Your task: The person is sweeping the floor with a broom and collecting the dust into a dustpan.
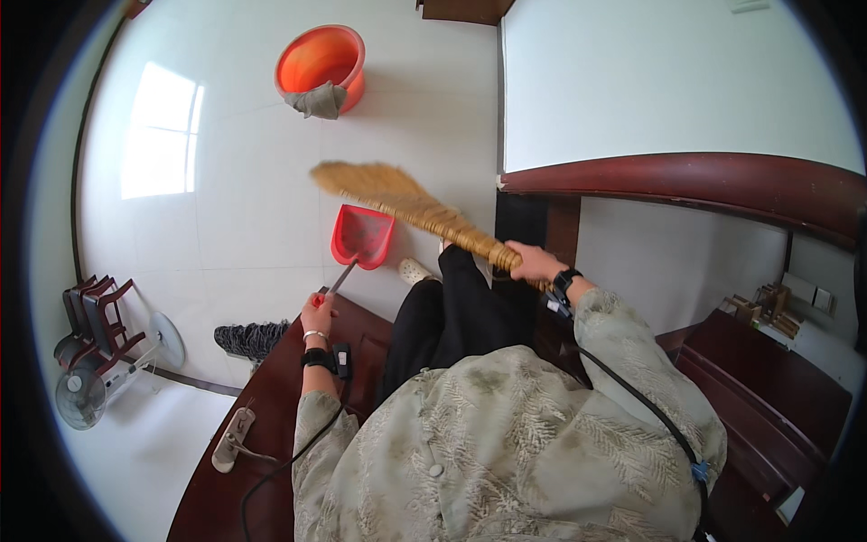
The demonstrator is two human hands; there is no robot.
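My right hand (pixel 535 263) grips the handle of a straw broom (pixel 433 211), its bristle head pointing left and away from me. The broom looks raised, and its bristles are slightly blurred. In my left hand (pixel 318 315) is the thin handle of a red plastic dustpan (pixel 364 234), whose pan lies beyond the hand and below the broom. Some grey dirt or staining shows inside the pan. My foot in a pale clog (pixel 412 271) is just right of the dustpan.
An orange bucket (pixel 352 88) with a grey cloth (pixel 318 101) over its rim stands ahead on the tiled floor. A dark wooden door (pixel 271 406) with a handle (pixel 234 440) is at my left. Mop strands (pixel 250 341), stacked chairs (pixel 101 311) and a fan (pixel 81 398) stand beyond it.
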